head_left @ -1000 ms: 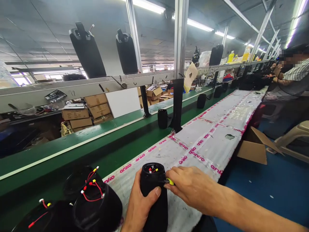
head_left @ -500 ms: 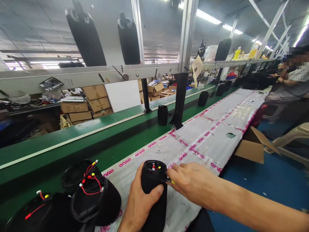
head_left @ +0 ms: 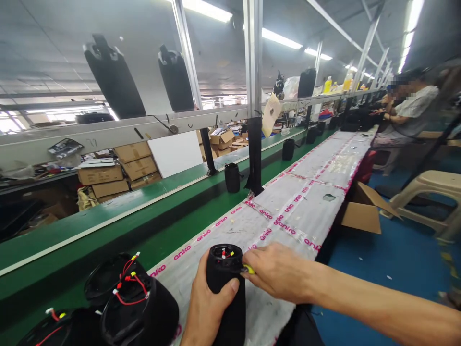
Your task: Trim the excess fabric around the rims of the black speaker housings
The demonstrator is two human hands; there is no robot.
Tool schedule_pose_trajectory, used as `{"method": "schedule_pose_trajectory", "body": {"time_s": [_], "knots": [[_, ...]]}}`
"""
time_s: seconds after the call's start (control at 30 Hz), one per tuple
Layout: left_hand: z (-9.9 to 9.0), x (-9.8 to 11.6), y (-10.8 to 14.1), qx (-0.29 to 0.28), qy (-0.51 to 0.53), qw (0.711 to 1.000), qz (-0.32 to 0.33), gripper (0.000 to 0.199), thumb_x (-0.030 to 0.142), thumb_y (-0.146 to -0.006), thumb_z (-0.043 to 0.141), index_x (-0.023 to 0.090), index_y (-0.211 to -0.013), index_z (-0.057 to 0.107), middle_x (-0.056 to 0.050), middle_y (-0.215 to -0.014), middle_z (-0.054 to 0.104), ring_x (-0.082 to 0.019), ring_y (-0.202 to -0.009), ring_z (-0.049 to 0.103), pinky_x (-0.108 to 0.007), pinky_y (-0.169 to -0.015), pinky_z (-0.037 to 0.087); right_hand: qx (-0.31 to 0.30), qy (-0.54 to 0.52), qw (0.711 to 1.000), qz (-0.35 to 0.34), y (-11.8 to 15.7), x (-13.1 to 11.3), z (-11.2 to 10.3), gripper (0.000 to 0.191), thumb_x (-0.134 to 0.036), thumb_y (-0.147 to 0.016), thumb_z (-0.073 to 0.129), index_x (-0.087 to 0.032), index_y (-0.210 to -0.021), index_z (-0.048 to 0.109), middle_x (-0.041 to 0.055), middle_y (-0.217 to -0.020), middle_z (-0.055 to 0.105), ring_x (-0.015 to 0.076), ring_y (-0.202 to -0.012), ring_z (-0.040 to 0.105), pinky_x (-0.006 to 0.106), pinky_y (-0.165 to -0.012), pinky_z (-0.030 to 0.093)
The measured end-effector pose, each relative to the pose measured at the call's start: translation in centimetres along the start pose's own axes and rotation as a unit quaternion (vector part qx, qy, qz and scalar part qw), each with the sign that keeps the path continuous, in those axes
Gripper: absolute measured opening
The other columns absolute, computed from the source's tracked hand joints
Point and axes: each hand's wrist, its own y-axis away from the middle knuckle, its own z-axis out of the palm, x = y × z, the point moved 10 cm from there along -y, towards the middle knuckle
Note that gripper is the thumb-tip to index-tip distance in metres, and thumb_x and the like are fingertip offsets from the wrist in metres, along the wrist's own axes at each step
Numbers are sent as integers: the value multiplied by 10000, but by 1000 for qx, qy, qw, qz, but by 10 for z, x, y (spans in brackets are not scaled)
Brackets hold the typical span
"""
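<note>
My left hand is wrapped around a black fabric-covered speaker housing, its thumb across the front. The housing stands nearly upright over the table's near end, with its open rim up and red and yellow wire connectors inside. My right hand is closed on a small yellow utility knife, mostly hidden by the fingers. Its dark tip touches the housing's right side just below the rim. To the left stand several more black housings with red wires and white and yellow plugs sticking out.
A grey table covering with pink-printed tape runs away beside a green conveyor, which carries black housings. A metal post rises between them. Right are an open carton, a plastic stool and a seated person.
My view has turned slightly right and up. The knife's yellow handle shows more at the housing's right edge as my right hand has shifted slightly. My left hand keeps its hold.
</note>
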Motion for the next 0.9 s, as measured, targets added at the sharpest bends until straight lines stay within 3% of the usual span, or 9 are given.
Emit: {"method": "schedule_pose_trajectory", "body": {"time_s": [0.13, 0.37, 0.9], "knots": [[-1, -2, 1, 6, 4, 1000, -26, 688, 560, -796, 680, 204, -1352, 486, -95, -1315, 656, -304, -1218, 608, -465, -1085, 430, 24, -6, 999, 34, 4, 4, -1, 109, -274, -1040, 475, -180, -1003, 516, -6, -771, 671, 174, -613, 657, 331, -527, 322], [-6, 1, 11, 91, -90, 989, -78, 779, 456, -717, 701, 212, -1406, 433, -105, -1364, 626, -311, -1279, 572, -479, -1101, 405, 21, 89, 996, -2, 3, -13, 0, 143, -282, -952, 622, -208, -922, 505, -13, -733, 603, 202, -547, 588, 375, -473, 199], [-3, 8, 14, 104, -160, 979, -75, 773, 375, -725, 686, 212, -1433, 422, -115, -1399, 609, -300, -1304, 569, -438, -1071, 445, -2, 120, 992, -33, 5, -15, 4, 139, -281, -956, 619, -219, -941, 495, -17, -764, 568, 202, -581, 565, 384, -478, 166]]}}
